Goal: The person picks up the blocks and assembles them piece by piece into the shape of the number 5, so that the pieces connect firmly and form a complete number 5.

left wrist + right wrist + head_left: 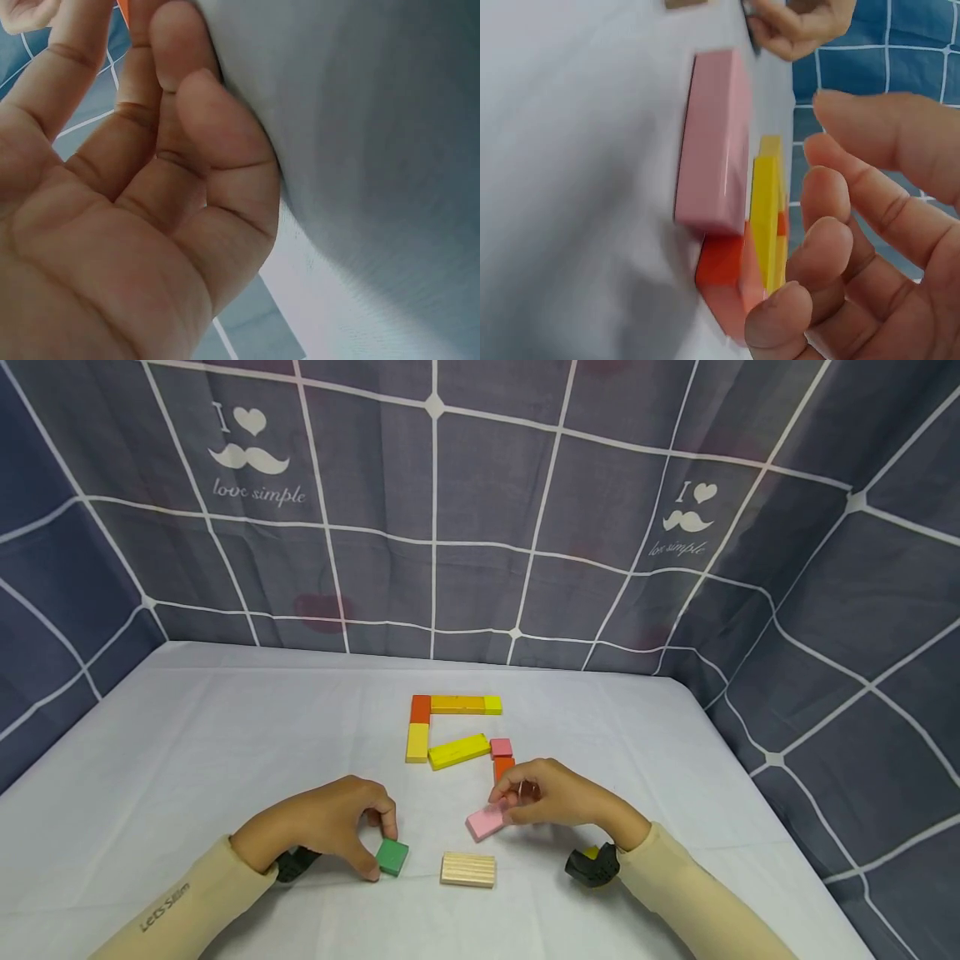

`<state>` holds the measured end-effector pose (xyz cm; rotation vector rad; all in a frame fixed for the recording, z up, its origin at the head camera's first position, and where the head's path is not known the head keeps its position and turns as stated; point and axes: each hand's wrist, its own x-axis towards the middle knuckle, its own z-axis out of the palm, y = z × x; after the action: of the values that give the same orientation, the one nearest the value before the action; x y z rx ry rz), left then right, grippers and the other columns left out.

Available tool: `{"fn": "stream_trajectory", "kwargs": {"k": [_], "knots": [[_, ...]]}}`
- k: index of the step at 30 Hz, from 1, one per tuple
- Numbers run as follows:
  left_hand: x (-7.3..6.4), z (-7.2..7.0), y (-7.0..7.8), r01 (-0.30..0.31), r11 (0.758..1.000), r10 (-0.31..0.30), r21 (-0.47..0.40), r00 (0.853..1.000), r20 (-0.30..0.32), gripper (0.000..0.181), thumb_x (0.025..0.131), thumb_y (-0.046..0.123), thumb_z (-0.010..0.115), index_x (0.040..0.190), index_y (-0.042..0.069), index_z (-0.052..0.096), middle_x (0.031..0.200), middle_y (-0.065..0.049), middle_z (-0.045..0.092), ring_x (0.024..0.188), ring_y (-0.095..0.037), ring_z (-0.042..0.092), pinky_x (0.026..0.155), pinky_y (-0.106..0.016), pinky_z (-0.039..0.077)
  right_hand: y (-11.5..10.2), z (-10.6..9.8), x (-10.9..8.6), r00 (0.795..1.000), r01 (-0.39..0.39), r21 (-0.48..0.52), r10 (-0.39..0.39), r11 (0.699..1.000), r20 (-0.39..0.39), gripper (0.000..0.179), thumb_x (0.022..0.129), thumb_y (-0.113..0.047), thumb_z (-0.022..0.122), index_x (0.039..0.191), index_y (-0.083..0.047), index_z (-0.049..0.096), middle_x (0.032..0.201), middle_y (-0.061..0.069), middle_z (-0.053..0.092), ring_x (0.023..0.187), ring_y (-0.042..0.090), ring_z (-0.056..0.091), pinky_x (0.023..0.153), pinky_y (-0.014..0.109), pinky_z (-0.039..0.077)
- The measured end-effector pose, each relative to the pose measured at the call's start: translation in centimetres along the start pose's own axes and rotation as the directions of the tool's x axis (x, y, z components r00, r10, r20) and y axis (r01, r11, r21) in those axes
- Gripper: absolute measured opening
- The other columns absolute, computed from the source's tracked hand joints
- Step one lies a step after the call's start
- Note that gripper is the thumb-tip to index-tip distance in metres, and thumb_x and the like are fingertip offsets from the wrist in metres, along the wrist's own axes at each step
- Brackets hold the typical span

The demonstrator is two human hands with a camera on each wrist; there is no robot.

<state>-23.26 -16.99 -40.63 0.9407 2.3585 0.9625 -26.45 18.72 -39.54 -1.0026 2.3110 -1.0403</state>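
Observation:
In the head view my left hand (341, 818) pinches a small green block (392, 857) on the white table, thumb on one side and a finger on the other. In the left wrist view that hand's fingers (225, 127) are curled near the cloth and the block is hidden. My right hand (555, 793) is at a pink block (486, 822). The right wrist view shows its thumb and fingers spread apart beside the pink block (712, 142), not closed round it. An orange-red block (503, 768) and a small pink block (501, 747) lie just beyond.
A ribbed wooden block (468, 869) lies between the hands, near the front. Farther back, a red block (421, 709), orange-yellow block (457, 705), small yellow block (492, 705), pale yellow block (417, 743) and tilted yellow block (459, 751) form a bent line. A grey curtain (480, 585) hangs behind.

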Motion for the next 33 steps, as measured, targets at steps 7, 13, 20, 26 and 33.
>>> {"fn": "stream_trajectory", "kwargs": {"k": [7, 13, 20, 26, 33], "knots": [[0.0, -0.1, -0.1, -0.009, 1.0, 0.009, 0.005, 1.0, -0.002, 0.033, 0.07, 0.017, 0.101, 0.09, 0.024, 0.076, 0.097, 0.015, 0.067, 0.095, -0.008, 0.058, 0.088, -0.031, 0.05, -0.8, 1.1, -1.0, 0.996, 0.0, 0.057, 0.005, 0.998, -0.09, 0.015, 0.097, -0.006, 0.079, 0.111, -0.004, 0.078, 0.093, -0.006, 0.069, 0.081, 0.01, 0.056, 0.073, 0.023, 0.048], [0.0, -0.1, -0.1, -0.008, 1.0, 0.008, 0.0, 1.0, 0.0, 0.033, 0.07, 0.015, 0.101, 0.09, 0.022, 0.076, 0.097, 0.015, 0.067, 0.095, -0.008, 0.059, 0.088, -0.031, 0.051, -1.5, 2.9, -1.7, 0.981, 0.002, 0.101, 0.018, 0.995, -0.192, 0.014, 0.096, -0.004, 0.077, 0.11, -0.004, 0.079, 0.095, -0.004, 0.07, 0.084, 0.011, 0.058, 0.074, 0.023, 0.049], [-0.1, -0.1, -0.1, -0.002, 1.0, 0.002, -0.009, 1.0, -0.001, 0.033, 0.07, 0.015, 0.101, 0.091, 0.022, 0.077, 0.097, 0.014, 0.068, 0.095, -0.008, 0.059, 0.088, -0.031, 0.051, -1.5, 5.3, -2.2, 0.979, 0.005, 0.128, 0.022, 0.992, -0.205, 0.013, 0.094, -0.003, 0.08, 0.107, -0.005, 0.08, 0.092, -0.006, 0.072, 0.079, 0.005, 0.057, 0.071, 0.021, 0.049], [-0.2, 0.0, -0.2, -0.004, 1.0, 0.004, -0.007, 1.0, -0.001, 0.033, 0.071, 0.015, 0.101, 0.091, 0.023, 0.077, 0.098, 0.015, 0.067, 0.096, -0.007, 0.059, 0.089, -0.03, 0.051, -1.5, 6.2, -2.3, 0.985, -0.029, 0.117, 0.049, 0.993, -0.167, 0.015, 0.09, -0.008, 0.087, 0.104, -0.006, 0.08, 0.089, -0.01, 0.069, 0.078, 0.001, 0.059, 0.069, 0.02, 0.053], [-0.1, -0.1, -0.2, 0.003, 1.0, -0.003, -0.011, 1.0, 0.006, 0.032, 0.071, 0.015, 0.101, 0.091, 0.023, 0.077, 0.098, 0.014, 0.067, 0.095, -0.008, 0.058, 0.089, -0.031, 0.05, -2.0, 6.6, -2.4, 0.988, -0.044, 0.043, 0.05, 0.998, -0.143, 0.022, 0.084, -0.009, 0.093, 0.102, -0.009, 0.08, 0.084, -0.01, 0.062, 0.074, 0.0, 0.051, 0.065, 0.017, 0.045]]}}
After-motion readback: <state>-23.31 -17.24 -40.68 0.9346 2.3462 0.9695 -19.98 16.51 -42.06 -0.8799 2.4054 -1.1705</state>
